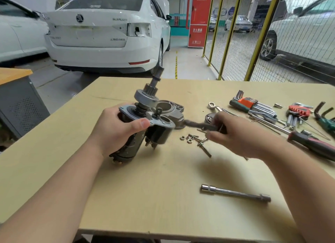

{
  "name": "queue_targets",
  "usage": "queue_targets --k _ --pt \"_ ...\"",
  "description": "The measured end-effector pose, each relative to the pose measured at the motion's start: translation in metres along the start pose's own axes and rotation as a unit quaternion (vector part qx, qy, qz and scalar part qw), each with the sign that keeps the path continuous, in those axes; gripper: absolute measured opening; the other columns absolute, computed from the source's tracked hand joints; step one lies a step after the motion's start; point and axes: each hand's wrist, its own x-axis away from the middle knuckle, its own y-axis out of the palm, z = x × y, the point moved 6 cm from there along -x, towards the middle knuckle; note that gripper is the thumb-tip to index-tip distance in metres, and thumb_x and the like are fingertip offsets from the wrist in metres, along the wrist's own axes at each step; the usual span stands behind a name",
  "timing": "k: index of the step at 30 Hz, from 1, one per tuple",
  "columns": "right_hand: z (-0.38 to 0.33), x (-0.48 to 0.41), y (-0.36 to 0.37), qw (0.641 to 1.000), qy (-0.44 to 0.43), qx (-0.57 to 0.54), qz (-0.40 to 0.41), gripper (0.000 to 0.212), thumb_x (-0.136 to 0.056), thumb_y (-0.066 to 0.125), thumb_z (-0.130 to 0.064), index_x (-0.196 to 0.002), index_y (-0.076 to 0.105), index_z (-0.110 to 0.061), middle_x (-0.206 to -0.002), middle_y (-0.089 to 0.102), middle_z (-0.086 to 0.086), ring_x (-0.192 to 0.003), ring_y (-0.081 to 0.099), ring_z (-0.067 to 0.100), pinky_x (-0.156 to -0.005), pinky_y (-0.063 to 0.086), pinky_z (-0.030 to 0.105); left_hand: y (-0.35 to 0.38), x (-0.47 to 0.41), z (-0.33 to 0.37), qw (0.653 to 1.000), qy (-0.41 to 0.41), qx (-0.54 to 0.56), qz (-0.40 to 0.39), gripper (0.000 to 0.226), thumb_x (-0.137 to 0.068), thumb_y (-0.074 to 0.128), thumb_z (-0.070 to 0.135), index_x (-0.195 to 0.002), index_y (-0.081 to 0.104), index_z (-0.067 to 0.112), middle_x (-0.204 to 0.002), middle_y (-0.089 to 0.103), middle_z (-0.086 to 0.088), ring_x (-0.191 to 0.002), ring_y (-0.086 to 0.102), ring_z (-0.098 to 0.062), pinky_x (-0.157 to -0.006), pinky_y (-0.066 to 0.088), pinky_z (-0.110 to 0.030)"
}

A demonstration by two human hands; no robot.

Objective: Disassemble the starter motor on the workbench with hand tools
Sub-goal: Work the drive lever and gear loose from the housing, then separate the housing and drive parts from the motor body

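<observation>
My left hand [116,128] grips the dark body of the starter motor [143,126], tilted above the wooden workbench [145,197] with its pinion shaft [154,85] pointing up and away. The solenoid [159,134] hangs beside the body under a metal flange. My right hand [233,134] pinches a blurred dark metal tool [201,125] whose tip reaches toward the flange edge. The removed nose housing [172,109] lies just behind the motor.
Loose nuts and bolts [194,139] lie right of the motor. A socket extension bar [235,193] lies near the front. Hex key sets [253,105], a ring spanner [213,106], a red-handled screwdriver [311,145] and pliers [326,119] fill the right side. White cars are parked beyond.
</observation>
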Motion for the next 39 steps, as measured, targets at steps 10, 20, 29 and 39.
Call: queue_targets --k 10,20,29,39 --pt "-0.02 0.008 0.042 0.997 -0.039 0.014 -0.057 0.032 -0.075 0.061 -0.062 -0.086 0.039 -0.042 -0.074 0.052 -0.016 -0.067 0.048 -0.001 -0.05 0.032 0.022 -0.031 -0.004 -0.028 0.861 0.002 -0.497 0.104 0.11 -0.042 0.048 0.091 -0.133 0.043 0.029 -0.117 0.062 -0.003 -0.106 0.058 -0.03 -0.079 0.047 -0.039" --pt "-0.033 0.01 0.039 0.996 -0.087 -0.013 -0.013 0.035 -0.072 0.065 -0.061 -0.091 0.043 -0.041 -0.079 0.049 -0.023 -0.072 0.048 0.0 -0.058 0.036 0.014 0.021 0.01 0.015 0.943 0.052 -0.328 -0.001 0.107 -0.062 0.02 0.094 -0.143 0.037 0.026 -0.136 0.036 0.005 -0.13 0.021 -0.015 -0.106 0.027 -0.04" --pt "-0.039 0.018 0.028 0.989 -0.148 0.014 0.026 0.046 -0.078 0.063 -0.053 -0.114 0.05 -0.026 -0.088 0.056 -0.01 -0.074 0.048 0.012 -0.06 0.029 0.023 0.106 0.038 0.026 0.897 0.081 -0.345 -0.265 0.053 -0.088 0.023 0.066 -0.107 0.046 0.023 -0.089 0.05 0.005 -0.081 0.049 -0.019 -0.061 0.021 -0.032" --pt "-0.028 0.016 -0.01 0.955 -0.135 -0.21 0.159 0.017 -0.073 0.057 -0.051 -0.086 0.05 -0.042 -0.061 0.057 -0.008 -0.053 0.048 0.002 -0.051 0.035 0.009 0.091 0.038 0.015 0.776 0.225 -0.532 -0.252 0.062 -0.078 0.02 0.078 -0.09 0.05 0.025 -0.092 0.063 0.006 -0.091 0.059 -0.02 -0.06 0.034 -0.029"
